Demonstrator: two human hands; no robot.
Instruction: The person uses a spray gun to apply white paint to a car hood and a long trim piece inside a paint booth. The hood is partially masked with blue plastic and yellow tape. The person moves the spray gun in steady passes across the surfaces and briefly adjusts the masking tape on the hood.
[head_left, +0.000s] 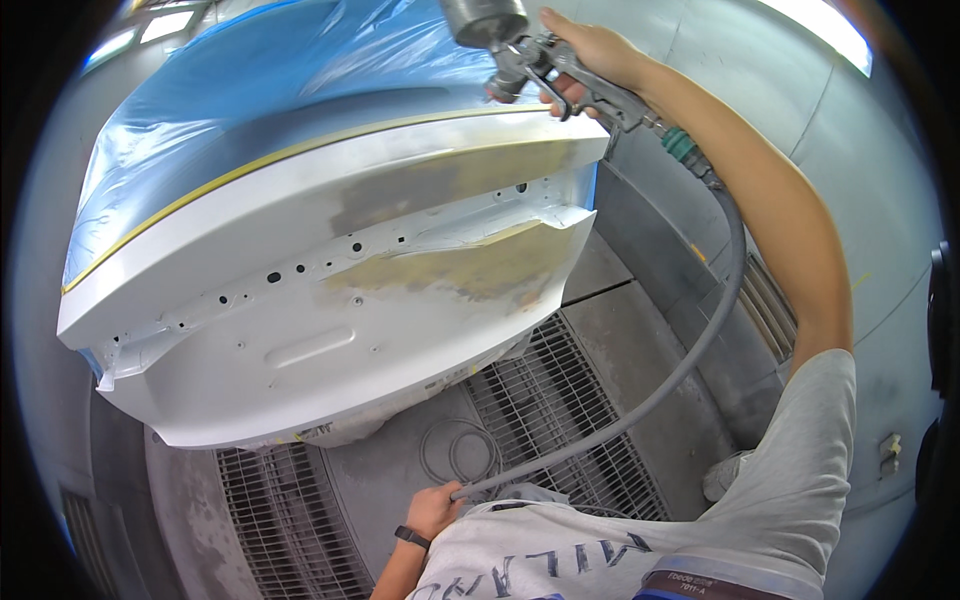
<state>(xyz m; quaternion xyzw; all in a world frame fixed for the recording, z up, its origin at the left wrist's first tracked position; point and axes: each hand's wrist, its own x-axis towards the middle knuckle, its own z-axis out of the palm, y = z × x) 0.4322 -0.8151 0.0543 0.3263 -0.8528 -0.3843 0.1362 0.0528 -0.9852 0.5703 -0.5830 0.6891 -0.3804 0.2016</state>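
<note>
My right hand is closed round the grip of a metal spray gun, held out high at the far right end of a white car trunk lid. A cup sits on top of the gun, partly cut off by the upper edge. From the gun's handle a grey air hose loops down past my right arm. Low near my body, my left hand grips that hose. Grey and yellowish patches of filler or primer cover the lid's right part, which also has several dark holes.
Blue plastic sheeting, edged with yellow tape, covers the car beyond the lid. Floor grates lie below, with coiled hose between them. Pale booth walls stand close on the right; a shoe shows beside me.
</note>
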